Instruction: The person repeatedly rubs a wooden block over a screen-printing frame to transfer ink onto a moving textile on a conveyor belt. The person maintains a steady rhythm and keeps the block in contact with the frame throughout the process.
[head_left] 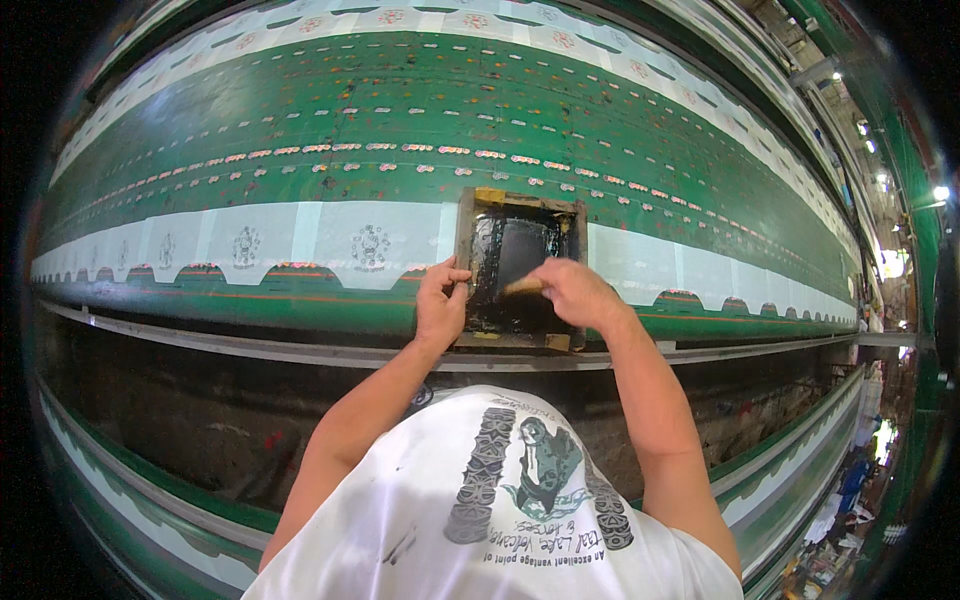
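Note:
A screen printing frame (pixel 466 228) with wooden edges lies on a row of white fabric pieces on the long green printing table. Its mesh is dark with wet black ink. My left hand (pixel 441 302) grips the frame's left side, fingers and thumb closed at the edge. Inside the frame, my right hand (pixel 582 291) is closed on a squeegee (pixel 522 286) with a pale wooden edge; its lower part is hard to see against the ink. Left of the frame, a white fabric piece (pixel 340 225) carries a dark cartoon print, and similar prints continue further left.
Unprinted white fabric (pixel 640 258) continues to the right of the frame. Rows of small coloured marks dot the green table (pixel 400 115). A metal rail (pixel 330 345) runs along its near edge. Another table (pixel 130 500) stands lower left, and clutter (pixel 835 530) lies lower right.

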